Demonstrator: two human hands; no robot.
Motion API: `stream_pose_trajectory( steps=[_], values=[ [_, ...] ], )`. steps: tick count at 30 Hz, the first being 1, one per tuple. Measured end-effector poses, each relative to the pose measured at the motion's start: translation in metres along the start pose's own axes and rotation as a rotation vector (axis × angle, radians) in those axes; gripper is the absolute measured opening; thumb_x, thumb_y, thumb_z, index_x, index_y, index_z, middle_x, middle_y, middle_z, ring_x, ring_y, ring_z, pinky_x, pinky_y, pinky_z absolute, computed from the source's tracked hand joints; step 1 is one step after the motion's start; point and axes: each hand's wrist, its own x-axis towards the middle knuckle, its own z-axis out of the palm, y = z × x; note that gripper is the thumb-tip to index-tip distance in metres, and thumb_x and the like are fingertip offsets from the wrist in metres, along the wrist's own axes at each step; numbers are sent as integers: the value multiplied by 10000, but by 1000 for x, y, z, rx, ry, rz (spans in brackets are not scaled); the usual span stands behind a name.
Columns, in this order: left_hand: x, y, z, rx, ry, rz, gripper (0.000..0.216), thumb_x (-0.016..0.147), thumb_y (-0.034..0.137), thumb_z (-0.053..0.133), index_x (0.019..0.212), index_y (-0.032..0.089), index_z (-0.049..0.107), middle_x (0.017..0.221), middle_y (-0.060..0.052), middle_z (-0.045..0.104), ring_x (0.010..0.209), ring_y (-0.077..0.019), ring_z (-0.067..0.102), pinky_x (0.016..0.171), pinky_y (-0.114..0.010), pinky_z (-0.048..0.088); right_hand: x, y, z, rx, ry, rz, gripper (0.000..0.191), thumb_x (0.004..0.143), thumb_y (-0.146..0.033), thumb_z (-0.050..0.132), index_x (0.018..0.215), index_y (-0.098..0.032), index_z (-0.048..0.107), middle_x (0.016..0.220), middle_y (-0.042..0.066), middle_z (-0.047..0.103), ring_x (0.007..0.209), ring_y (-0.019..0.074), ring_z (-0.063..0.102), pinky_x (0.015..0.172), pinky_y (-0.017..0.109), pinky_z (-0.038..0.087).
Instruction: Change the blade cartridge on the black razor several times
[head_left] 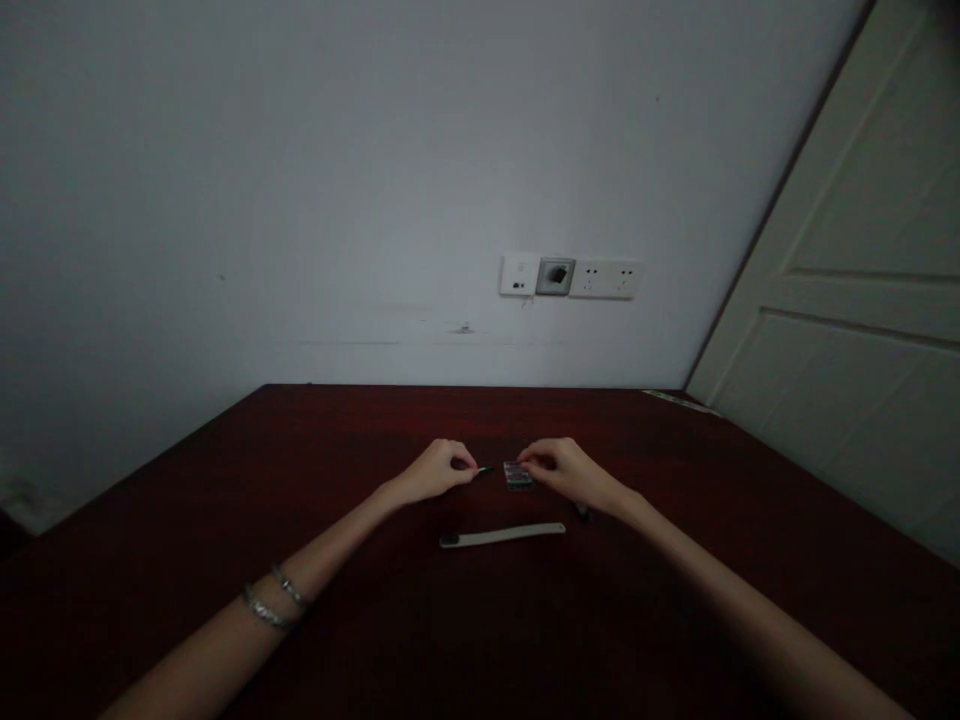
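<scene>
Both my arms reach out over a dark red-brown table [225, 560]. My left hand [439, 468] is closed in a pinch on a thin dark tool whose tip [484, 469] points right. My right hand [566, 470] is closed, its fingertips pinching a small flat grey object [517, 476] that rests on or just above the table. The tool tip sits a short way left of that object. A pale flat strip [502, 536] with a darker left end lies on the table just in front of both hands. Two bracelets [274, 598] circle my left wrist.
A white wall rises behind the table, with a row of sockets and switches [571, 277] above its far edge. A pale panelled door [862, 300] stands at the right. A small dark item [583, 513] lies under my right wrist; I cannot make it out.
</scene>
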Motion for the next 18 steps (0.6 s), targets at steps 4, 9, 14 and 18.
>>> stream_pose_trajectory(
  steps=[4,9,14,18],
  values=[
    [13,11,-3,-62,-1,-12,183,742,212,561,790,110,705,756,-48,659,698,-134,568,647,-220,400,15,-3,5,41,36,-86,195,777,-227,544,890,-150,684,771,51,634,644,121,558,591,232,432],
    [16,15,-1,-35,5,32,187,751,214,553,782,114,709,724,-41,638,666,-122,547,622,-213,383,19,-3,11,72,20,-94,191,782,-233,552,891,-152,686,791,54,641,642,120,558,590,234,435],
    [15,15,1,-49,23,34,193,760,248,561,781,128,711,740,-42,640,672,-122,550,628,-215,388,19,1,15,147,17,-51,190,785,-241,555,872,-144,693,769,49,668,649,132,586,585,232,441],
    [18,7,3,-167,75,-47,221,700,313,644,788,123,714,754,-54,672,685,-143,580,641,-232,413,20,2,16,104,110,-80,150,786,-229,570,839,-156,689,786,48,674,695,147,605,644,254,457]
  ],
)
